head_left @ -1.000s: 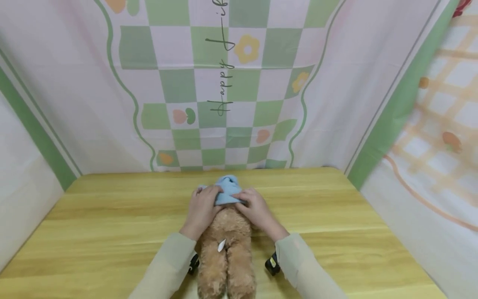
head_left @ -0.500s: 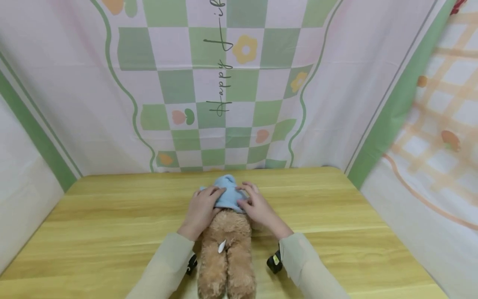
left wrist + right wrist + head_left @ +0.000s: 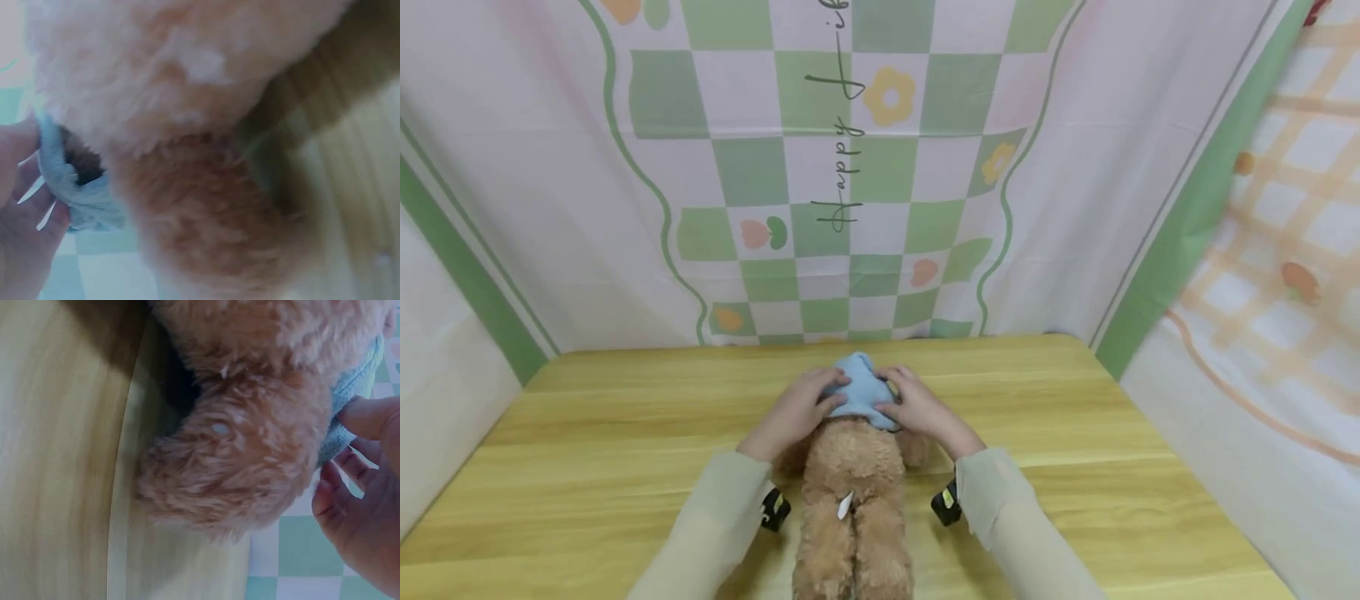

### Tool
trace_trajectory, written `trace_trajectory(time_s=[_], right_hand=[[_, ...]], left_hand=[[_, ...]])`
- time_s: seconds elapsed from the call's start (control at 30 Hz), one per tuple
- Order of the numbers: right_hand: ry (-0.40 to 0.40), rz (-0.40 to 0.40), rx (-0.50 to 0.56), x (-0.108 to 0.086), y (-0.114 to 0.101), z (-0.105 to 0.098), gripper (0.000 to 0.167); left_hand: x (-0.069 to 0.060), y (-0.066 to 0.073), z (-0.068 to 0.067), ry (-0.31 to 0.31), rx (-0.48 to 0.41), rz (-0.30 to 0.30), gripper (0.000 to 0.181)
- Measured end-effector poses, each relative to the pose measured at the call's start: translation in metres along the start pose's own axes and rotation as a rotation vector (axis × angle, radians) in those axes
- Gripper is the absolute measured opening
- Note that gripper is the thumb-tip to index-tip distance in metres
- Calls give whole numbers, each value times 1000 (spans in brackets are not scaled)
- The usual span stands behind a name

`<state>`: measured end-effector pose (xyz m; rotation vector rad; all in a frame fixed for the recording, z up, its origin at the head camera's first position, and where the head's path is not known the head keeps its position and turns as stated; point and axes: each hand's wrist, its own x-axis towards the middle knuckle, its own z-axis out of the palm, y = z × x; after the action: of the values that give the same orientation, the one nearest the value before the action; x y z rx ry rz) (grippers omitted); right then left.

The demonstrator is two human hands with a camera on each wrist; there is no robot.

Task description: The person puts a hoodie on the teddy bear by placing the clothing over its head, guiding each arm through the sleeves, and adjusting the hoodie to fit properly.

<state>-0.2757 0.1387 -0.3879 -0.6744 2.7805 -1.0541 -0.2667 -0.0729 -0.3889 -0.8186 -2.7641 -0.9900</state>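
A brown plush bear (image 3: 853, 458) lies on the table with its legs toward me. Light-blue cloth (image 3: 859, 398), shaped like a hat, covers its head end. On the left side of this cloth my left hand (image 3: 793, 414) grips it; the left wrist view shows thumb and fingers around the cloth's edge (image 3: 94, 203). From the other side my right hand (image 3: 921, 407) holds the cloth, its thumb against the fabric in the right wrist view and its fingers bent behind. The bear's face is hidden. A white tag (image 3: 846, 505) sticks out between its legs.
The wood-grain table (image 3: 587, 467) reaches back to a checked green-and-white curtain (image 3: 820, 275). Curtains also hang at both sides. Black wrist devices (image 3: 947, 504) sit under both cuffs, close beside the bear's body.
My left hand has shifted outward to the cloth's left side, and the bear's left-hand arm shows now. The right hand has re-placed its fingers. The cloth's lower edge sits slightly lower.
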Motion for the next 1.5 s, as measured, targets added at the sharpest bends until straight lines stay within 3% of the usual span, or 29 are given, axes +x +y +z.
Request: trace_trajectory(time_s=[0.1, 0.27, 0.4, 0.53, 0.67, 0.9, 1.07, 1.17, 1.3, 1.4, 1.5], right_hand=[[16, -5, 0, 1, -1, 1, 44], [80, -49, 15, 1, 4, 8, 32], [156, -95, 9, 0, 6, 12, 22], [225, -139, -16, 0, 7, 17, 17], [287, -154, -46, 0, 7, 22, 20], [399, -92, -25, -5, 2, 36, 28], [389, -52, -45, -4, -4, 36, 51], [367, -64, -94, -4, -6, 35, 54], [367, -87, -169, -6, -8, 34, 43], [366, -86, -195, -7, -9, 32, 38], [329, -77, -172, -6, -8, 30, 35]], left_hand=[[3, 0, -3, -17, 48, -8, 40], [6, 4, -4, -82, 119, -79, 58], [6, 5, -2, -65, 213, -23, 49], [4, 4, 3, 4, 255, 29, 35], [1, 1, 10, 117, 328, 79, 26], [-2, -2, 24, 376, 505, 149, 19], [-2, -1, 27, 460, 530, 157, 22], [-3, 0, 27, 468, 531, 150, 23], [-3, 1, 26, 443, 512, 102, 20], [-1, 2, 24, 390, 481, 40, 29], [0, 4, 20, 293, 442, -15, 43]])
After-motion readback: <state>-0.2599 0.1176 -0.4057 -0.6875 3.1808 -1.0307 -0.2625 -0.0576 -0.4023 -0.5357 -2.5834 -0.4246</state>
